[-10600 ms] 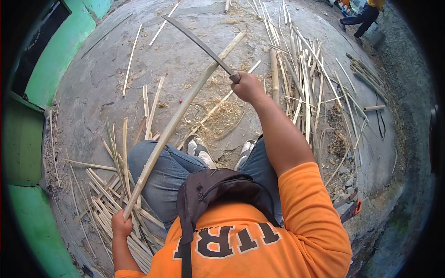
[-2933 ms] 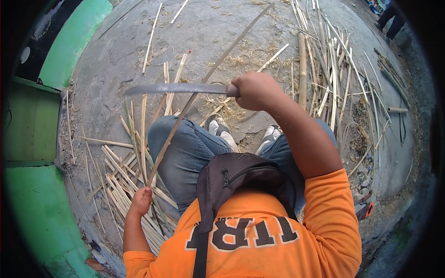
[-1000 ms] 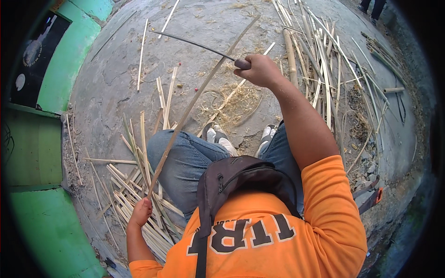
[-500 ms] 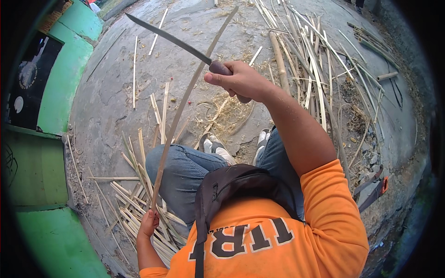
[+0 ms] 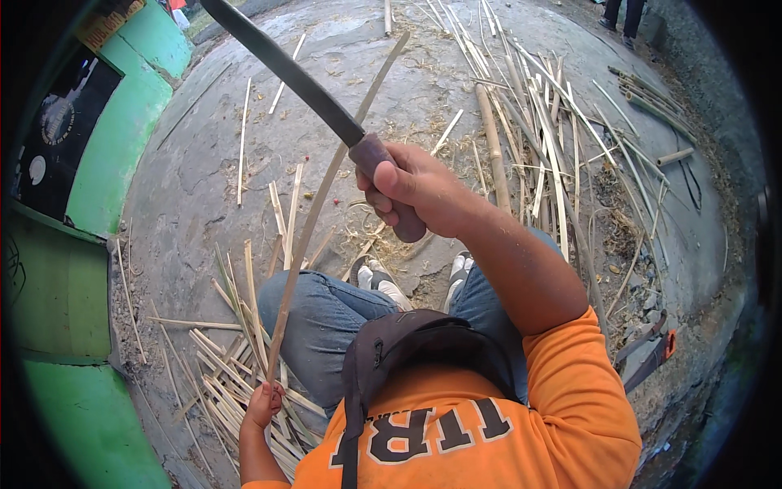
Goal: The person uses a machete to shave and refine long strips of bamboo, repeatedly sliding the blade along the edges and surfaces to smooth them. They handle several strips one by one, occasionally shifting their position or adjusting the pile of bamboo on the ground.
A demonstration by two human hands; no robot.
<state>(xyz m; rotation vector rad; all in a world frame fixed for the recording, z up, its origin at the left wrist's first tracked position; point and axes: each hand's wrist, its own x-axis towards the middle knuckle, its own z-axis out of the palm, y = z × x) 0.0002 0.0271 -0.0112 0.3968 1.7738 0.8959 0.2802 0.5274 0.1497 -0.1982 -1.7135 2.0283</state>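
Note:
My right hand [image 5: 415, 191] is wrapped round the dark wooden handle of a machete [image 5: 305, 81]. Its long grey blade slants up to the far left and crosses in front of a bamboo strip [image 5: 314, 216]. Low on the left, my left hand [image 5: 262, 403] grips the near end of this strip, which rises past my knee toward the far side. Whether the blade touches the strip I cannot tell. Beside my left hand lies a pile of split bamboo strips [image 5: 220, 383].
Bamboo poles and slats [image 5: 542, 130] lie in a heap at the far right, with more poles [image 5: 656, 102] beyond. A green wall [image 5: 102, 179] stands on the left. Shavings [image 5: 375, 228] litter the concrete by my feet. Another person's legs [image 5: 623, 18] show at the far right.
The machete in my right hand has come nearer to me and its blade has swung more upright. The bamboo strip in my left hand has barely shifted.

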